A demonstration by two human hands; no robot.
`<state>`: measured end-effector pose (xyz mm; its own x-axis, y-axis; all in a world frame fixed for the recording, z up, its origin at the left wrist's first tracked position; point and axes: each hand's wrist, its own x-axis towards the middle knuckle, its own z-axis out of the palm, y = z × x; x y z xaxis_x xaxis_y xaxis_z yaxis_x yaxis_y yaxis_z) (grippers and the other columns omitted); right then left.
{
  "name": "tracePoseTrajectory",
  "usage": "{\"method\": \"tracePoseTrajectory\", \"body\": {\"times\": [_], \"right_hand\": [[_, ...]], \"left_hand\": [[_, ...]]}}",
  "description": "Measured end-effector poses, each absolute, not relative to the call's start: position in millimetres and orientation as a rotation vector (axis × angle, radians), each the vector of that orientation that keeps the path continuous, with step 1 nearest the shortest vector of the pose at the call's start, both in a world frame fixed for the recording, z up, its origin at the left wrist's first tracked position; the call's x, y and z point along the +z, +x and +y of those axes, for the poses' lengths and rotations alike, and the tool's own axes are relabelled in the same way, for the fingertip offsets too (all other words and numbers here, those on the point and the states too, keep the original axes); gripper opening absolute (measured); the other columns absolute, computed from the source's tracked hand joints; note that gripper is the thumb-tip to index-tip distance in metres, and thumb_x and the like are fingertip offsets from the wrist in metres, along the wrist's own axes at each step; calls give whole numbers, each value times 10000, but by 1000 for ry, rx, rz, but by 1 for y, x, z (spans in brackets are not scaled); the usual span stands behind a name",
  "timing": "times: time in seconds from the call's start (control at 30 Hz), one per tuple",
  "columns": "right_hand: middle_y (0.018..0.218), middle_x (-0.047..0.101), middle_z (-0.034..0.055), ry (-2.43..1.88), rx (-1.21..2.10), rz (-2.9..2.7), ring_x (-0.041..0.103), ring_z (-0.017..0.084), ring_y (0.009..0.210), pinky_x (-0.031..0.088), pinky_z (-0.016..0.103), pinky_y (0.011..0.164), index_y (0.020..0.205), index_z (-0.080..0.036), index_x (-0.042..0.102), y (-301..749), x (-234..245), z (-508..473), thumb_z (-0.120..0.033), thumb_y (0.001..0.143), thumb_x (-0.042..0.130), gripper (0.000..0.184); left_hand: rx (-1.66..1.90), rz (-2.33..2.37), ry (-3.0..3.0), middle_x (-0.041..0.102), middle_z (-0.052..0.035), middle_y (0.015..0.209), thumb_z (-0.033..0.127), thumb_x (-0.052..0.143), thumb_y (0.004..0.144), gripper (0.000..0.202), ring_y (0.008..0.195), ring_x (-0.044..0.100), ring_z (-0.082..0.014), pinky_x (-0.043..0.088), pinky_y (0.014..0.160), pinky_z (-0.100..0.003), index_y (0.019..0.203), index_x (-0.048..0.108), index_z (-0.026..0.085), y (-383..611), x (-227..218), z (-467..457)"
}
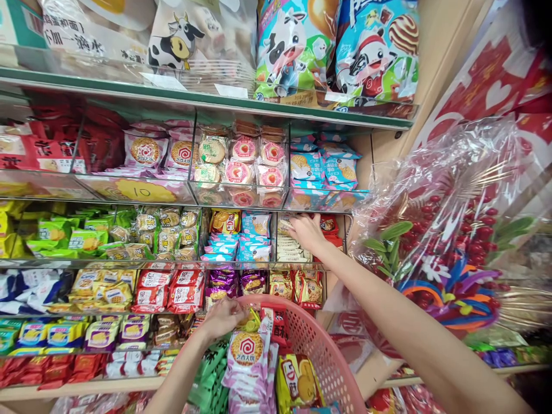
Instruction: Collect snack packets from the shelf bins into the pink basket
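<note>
My right hand point(307, 231) reaches into a shelf compartment at centre right. Its fingers are apart and touch the top of a stack of cream-wrapped snack packets point(290, 250); the thumb is hidden. Below, my left hand point(224, 317) is closed over the far left rim of a pink plastic basket point(334, 351). Its fingertips curl inward beside a small yellow packet point(252, 319). Inside the basket lie lilac-wrapped round biscuits point(246, 351), green packets point(211, 374), a yellow biscuit packet point(298, 379) and a red packet point(279, 326).
Clear dividers split the shelves into rows of wrapped snacks, with blue-and-white packets point(255, 244) left of my right hand. Large snack bags point(297, 52) stand on the top shelf point(207, 95). At right, a plastic-wrapped bouquet point(448, 259) of red berries and coloured ribbons stands close to my right forearm.
</note>
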<state>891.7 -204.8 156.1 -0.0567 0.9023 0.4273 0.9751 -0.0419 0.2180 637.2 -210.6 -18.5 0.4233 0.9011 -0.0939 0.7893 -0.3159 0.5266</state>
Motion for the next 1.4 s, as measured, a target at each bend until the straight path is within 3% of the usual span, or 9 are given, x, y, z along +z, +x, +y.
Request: {"method": "tracePoseTrajectory", "body": {"times": [0.27, 0.47, 0.57, 0.67, 0.8, 1.07, 1.17, 1.4], "right_hand": [[989, 646, 121, -2022, -746, -1971, 514, 260, 958, 290, 375, 803, 939, -145, 573, 890, 152, -225, -273, 906, 427, 197], [838, 622, 96, -1908, -763, -1927, 513, 235, 805, 312, 313, 659, 825, -169, 554, 895, 151, -275, -374, 897, 452, 240], [765, 582, 68, -1827, -670, -1883, 500, 211, 713, 316, 305, 615, 782, -186, 536, 895, 147, -314, -420, 883, 463, 265], [684, 540, 24, -1818, -388, -1857, 471, 170, 605, 320, 290, 564, 757, -207, 532, 890, 140, -351, -472, 857, 487, 288], [726, 588, 21, -1838, 268, -1887, 488, 155, 608, 340, 272, 537, 836, -212, 585, 877, 122, -383, -504, 818, 528, 299], [717, 530, -24, -1613, 1504, -1888, 442, 111, 632, 311, 222, 537, 812, -174, 598, 833, 63, -402, -379, 757, 606, 212], [634, 441, -60, -1611, 1657, -1944, 382, 87, 594, 255, 211, 507, 728, -167, 566, 818, 47, -405, -362, 703, 655, 216], [591, 409, -77, -1687, 1553, -2117, 367, 81, 590, 211, 224, 517, 661, -178, 551, 798, 29, -415, -453, 642, 705, 315]], "left_hand": [[298, 1436, 2187, 678, -54, 888, 623, 485, 737, 438, 887, 618, -246, 412, 707, -307, 708, 657, 220, 638, -19, -210], [298, 1353, 2139, 690, -32, 807, 554, 521, 742, 369, 797, 622, -205, 399, 650, -273, 724, 660, 213, 640, -14, -215], [251, 1364, 2125, 685, -46, 791, 602, 521, 730, 430, 778, 612, -204, 398, 660, -282, 719, 655, 192, 641, -16, -213], [253, 1370, 2139, 679, -60, 833, 638, 517, 722, 458, 816, 602, -226, 401, 704, -313, 715, 655, 201, 641, -21, -210], [258, 1380, 2150, 663, -59, 904, 678, 522, 698, 483, 866, 589, -239, 406, 752, -329, 749, 669, 220, 642, -26, -209], [226, 1388, 2162, 660, -59, 889, 625, 491, 751, 453, 876, 579, -229, 404, 764, -321, 746, 658, 203, 643, -19, -212], [243, 1361, 2174, 671, -50, 873, 609, 502, 751, 426, 922, 576, -239, 403, 794, -330, 731, 661, 213, 642, -20, -211], [238, 1366, 2157, 686, -39, 911, 599, 521, 733, 406, 935, 584, -237, 408, 813, -331, 749, 671, 222, 642, -22, -210]]}}
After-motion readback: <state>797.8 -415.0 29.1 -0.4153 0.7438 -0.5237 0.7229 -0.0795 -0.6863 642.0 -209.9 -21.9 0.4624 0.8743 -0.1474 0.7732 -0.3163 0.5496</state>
